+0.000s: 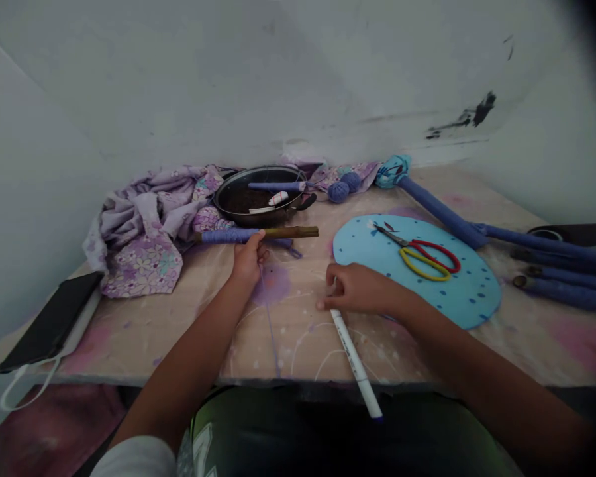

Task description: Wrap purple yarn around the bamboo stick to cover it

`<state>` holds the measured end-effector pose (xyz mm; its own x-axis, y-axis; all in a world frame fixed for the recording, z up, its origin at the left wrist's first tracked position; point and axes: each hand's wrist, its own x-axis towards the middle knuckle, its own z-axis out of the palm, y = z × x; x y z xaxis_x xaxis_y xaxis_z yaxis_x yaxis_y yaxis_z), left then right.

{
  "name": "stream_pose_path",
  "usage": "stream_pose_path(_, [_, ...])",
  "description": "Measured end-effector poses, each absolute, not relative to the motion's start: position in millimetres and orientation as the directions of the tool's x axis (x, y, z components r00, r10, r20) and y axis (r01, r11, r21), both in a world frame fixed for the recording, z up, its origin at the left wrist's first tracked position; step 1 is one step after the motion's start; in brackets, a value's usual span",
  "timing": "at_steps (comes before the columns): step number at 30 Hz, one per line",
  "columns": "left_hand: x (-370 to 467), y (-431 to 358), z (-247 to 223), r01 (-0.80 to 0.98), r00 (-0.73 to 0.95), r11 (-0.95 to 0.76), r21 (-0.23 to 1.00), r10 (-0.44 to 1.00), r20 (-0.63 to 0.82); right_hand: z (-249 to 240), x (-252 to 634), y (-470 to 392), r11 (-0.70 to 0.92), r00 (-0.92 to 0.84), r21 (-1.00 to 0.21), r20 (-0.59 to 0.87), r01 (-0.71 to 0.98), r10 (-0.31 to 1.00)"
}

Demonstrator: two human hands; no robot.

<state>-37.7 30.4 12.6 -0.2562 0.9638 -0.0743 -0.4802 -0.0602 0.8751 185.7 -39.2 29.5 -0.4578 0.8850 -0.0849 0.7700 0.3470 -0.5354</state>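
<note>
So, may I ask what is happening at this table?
A person's left hand holds a stick partly wrapped in blue-purple yarn. The right hand holds a white marker by its upper end. Scissors lie on a spotted blue mat; more wrapped sticks lie at the right, and a dark pan stands behind, near two yarn balls.

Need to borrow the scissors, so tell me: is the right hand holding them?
No, the scissors lie on the blue dotted mat, while the right hand holds a white marker.

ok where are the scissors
In the head view, the scissors lie on the blue mat, right of centre, just beyond the right hand.
</note>
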Motion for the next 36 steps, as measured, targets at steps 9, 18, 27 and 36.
stream_pose_path(9, [-36.6,27.7,10.2,-0.541,-0.192,-0.017,0.841,0.976,-0.104,42.9,220.0,-16.3,0.303,-0.226,-0.421,0.223,0.855,0.948])
stream_pose_path(18, [-19.9,6.4,12.1,-0.549,0.09,0.064,0.833,0.996,-0.017,30.2,216.7,-7.1,0.119,-0.17,-0.806,0.023,0.58,0.985])
stream_pose_path(27, [-6.0,3.7,2.9,-0.584,0.17,0.172,0.793,0.982,-0.087,6.5,189.0,-6.8,0.186,-0.154,-0.974,0.165,0.13,0.974])
stream_pose_path(36, [-0.5,-2.2,0.2,-0.603,0.22,0.214,0.768,0.971,-0.098,1.2,185.1,-4.2,0.145,-0.114,-0.972,0.125,0.184,0.986])
